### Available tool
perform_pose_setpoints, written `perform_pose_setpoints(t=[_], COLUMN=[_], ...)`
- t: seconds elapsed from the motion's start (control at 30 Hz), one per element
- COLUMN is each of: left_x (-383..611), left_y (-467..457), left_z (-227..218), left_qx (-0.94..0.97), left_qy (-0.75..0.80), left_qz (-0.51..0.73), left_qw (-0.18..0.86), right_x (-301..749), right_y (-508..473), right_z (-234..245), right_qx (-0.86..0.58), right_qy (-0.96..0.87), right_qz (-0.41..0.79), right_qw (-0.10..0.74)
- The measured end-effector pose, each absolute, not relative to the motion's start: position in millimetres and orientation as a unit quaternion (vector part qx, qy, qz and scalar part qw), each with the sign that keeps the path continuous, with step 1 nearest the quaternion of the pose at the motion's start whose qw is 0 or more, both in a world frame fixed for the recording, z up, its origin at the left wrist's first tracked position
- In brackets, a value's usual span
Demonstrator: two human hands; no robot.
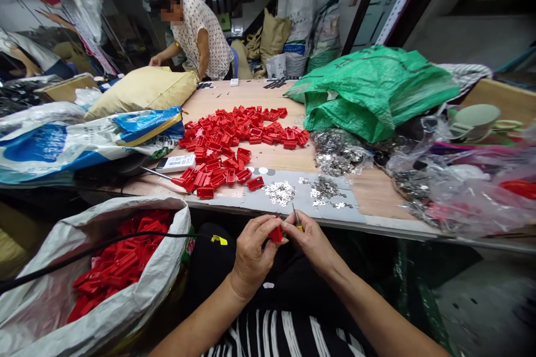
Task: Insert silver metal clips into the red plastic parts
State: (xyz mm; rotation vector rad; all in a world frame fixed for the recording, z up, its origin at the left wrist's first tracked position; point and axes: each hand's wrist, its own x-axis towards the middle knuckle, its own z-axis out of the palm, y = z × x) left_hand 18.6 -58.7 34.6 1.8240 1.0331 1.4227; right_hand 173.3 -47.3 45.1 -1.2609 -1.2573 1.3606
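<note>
Hands (253, 250) (312, 241) grip a red part (275, 232) and apparently a tool (300, 228); bag lettering (36, 145) is unreadable.

No words can be read; blurry writing is seen on a blue-and-white bag (84, 145) and a white sack (302, 11).

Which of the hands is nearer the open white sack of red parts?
Left. The left hand sits between the sack and the right hand, which is farther across.
</note>
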Motion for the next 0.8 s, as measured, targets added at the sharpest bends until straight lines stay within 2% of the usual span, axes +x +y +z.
perform_pose_setpoints(t=[0.2,0.37,0.5,0.8], left_x=[15.1,12.1,12.9,21.4], left_y=[-54.3,-46.6,-44.9,-46.3], left_z=[37.6,43.4,45.8,41.2], left_qx=[0.676,0.68,0.626,0.462], left_qy=[0.399,0.387,0.412,0.416], left_qz=[0.515,0.487,0.475,0.499], left_qw=[0.344,0.389,0.462,0.603], right_x=[179.6,184.7,187.8,197.5], right_y=[-47.0,-42.6,-40.7,-44.9], right_z=[49.1,52.4,51.2,56.1], right_qx=[-0.491,-0.49,-0.478,-0.448], right_qy=[-0.442,-0.44,-0.447,-0.438], right_qz=[0.643,0.655,0.669,0.68], right_qw=[0.388,0.37,0.352,0.382])
